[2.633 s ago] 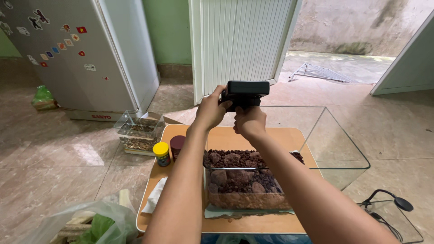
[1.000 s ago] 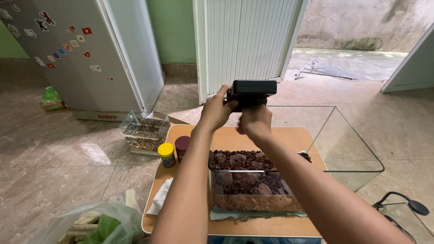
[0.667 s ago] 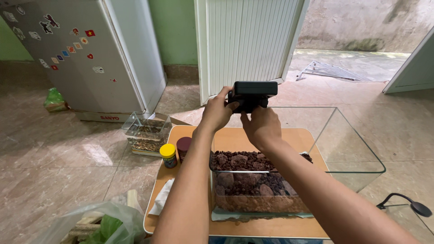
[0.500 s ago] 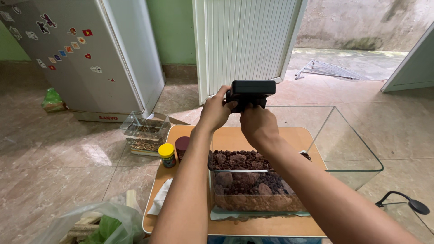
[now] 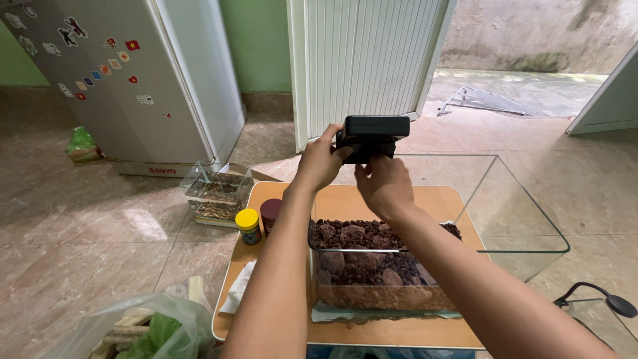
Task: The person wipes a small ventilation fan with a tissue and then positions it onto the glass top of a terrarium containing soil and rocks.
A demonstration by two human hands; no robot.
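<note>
Black filter (image 5: 372, 137) gripped by left hand (image 5: 320, 161) and right hand (image 5: 383, 186) above tank (image 5: 525, 239) back rim, not yet hung; gravel (image 5: 372, 259) already in.

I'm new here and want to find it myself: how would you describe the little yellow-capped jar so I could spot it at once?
Start at the low wooden table bearing the clear glass tank of dark reddish-brown gravel. At the table's left edge, beside the tank, stand two small jars. The small jar with the bright yellow lid is the outer one; its neighbour, the small jar with the dark maroon lid, stands closer to the tank.
</note>
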